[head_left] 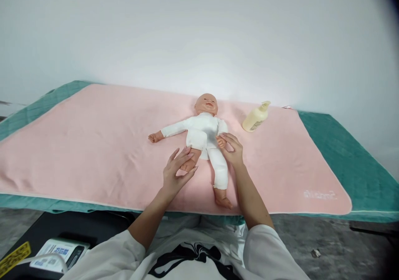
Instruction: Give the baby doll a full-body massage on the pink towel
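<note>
A baby doll [205, 126] with a white cloth body lies on its back on a pink mat [109, 147]. One of its legs is bent up, and my left hand [176, 174] is around that leg's bare foot [190, 163], fingers on one side and thumb on the other. My right hand [234, 150] pinches the doll's small hand [221, 142] at its side. The doll's other leg [220, 172] stretches straight toward me, while its other arm [174, 128] reaches out to the left.
A pale yellow pump bottle [255, 118] stands on the mat, right of the doll. Green quilted cloth [336, 151] lies beneath the mat, against a white wall. At lower left, a white box-like device [51, 255] with a cable rests on a black surface [102, 226].
</note>
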The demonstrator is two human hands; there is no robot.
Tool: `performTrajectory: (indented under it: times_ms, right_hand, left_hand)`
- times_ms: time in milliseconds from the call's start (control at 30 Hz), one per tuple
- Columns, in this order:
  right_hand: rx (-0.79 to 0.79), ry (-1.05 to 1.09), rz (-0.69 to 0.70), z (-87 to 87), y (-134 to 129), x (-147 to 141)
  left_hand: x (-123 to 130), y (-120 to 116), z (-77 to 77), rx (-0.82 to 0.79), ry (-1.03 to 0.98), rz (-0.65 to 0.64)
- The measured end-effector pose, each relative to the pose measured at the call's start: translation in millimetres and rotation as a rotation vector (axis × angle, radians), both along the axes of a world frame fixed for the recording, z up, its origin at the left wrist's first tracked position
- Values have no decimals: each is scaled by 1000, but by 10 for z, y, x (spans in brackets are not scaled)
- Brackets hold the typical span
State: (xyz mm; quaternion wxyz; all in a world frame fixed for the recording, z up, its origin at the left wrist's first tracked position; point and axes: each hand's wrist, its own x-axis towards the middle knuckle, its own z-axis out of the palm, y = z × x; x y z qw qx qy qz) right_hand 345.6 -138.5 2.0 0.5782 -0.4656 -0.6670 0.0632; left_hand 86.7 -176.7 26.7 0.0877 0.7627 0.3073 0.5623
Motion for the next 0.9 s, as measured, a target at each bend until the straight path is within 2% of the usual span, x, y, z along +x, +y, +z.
performTrajectory:
  times_ms: [300, 567, 700, 900]
  right_hand:
    - [-36, -63, 23, -12, 18, 13]
    - [-46, 132, -2, 50, -11, 42]
    - [-101, 325, -119, 56, 10, 137]
    - [-145, 684, -350, -3, 88, 451]
  left_hand:
    - [28, 39, -42, 17, 106, -5]
    - [-4, -83, -40, 77, 138, -23]
    - [-69, -193, -69, 169, 152, -49]
    - [-211, -340, -213, 259, 196, -14]
